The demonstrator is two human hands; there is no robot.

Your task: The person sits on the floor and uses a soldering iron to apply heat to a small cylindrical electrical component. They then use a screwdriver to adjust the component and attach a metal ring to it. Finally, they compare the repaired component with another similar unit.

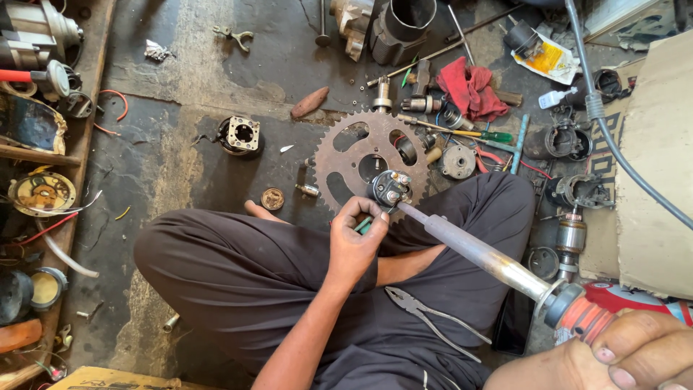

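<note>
Sitting cross-legged on the oil-stained workshop floor (180,144), the person keeps the work low over the lap, right at the near edge of a rusty chain sprocket (361,155) that lies flat on the ground. The left hand (354,242) reaches up from the lap toward the sprocket's near rim; its thumb and fingertips are pinched together around something small with a green end, and they sit just beside a small round black electrical part with metal terminals (390,188), seemingly steadying it. That part rests on the sprocket's near edge, so the toothed plate may serve as a firm base under it. The right hand (639,354), far from the sprocket at the lower right corner, has its fingers wrapped tight around the red-orange handle of a long soldering iron (484,253), whose shaft slants across the knee so that its tip meets the black part. Combination pliers (426,310) lie on the dark trousers, nearer the body than the sprocket, within easy reach. A red rag (469,90) lies beyond the sprocket among scattered parts.
</note>
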